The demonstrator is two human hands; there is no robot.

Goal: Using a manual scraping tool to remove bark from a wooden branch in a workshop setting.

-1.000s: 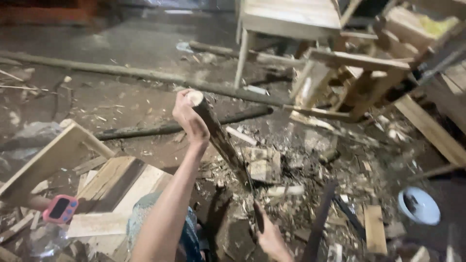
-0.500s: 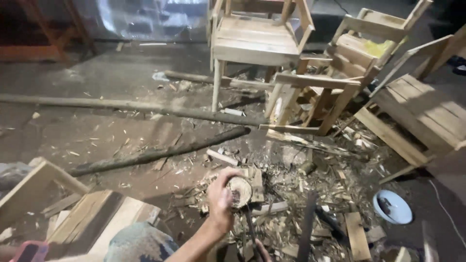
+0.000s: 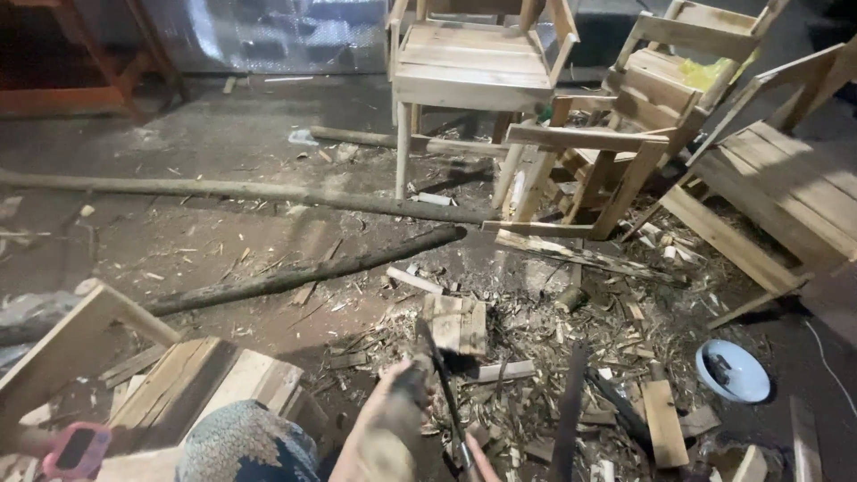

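Note:
My left hand (image 3: 397, 406) is low at the bottom centre, closed around the handle of a long dark chopping blade (image 3: 444, 393). The blade slants down to the right, towards the bottom edge. Only a few fingers of my right hand (image 3: 482, 457) show at that edge, right beside the blade's lower end; what they hold is hidden. Just beyond the blade, a small block of wooden slats (image 3: 460, 323) lies among wood chips. My knee in patterned cloth (image 3: 245, 442) is at the lower left.
Wood chips and offcuts (image 3: 571, 339) litter the floor. Unfinished wooden chairs (image 3: 473, 62) stand at the back and right. Two long poles (image 3: 268, 189) cross the floor. A wooden frame and boards (image 3: 178, 384), a pink phone (image 3: 76, 451) and a blue bowl (image 3: 734, 370) lie nearby.
My left hand swung the blade down from a raised position to just above the floor. The view tilted up, bringing more of the chairs into sight.

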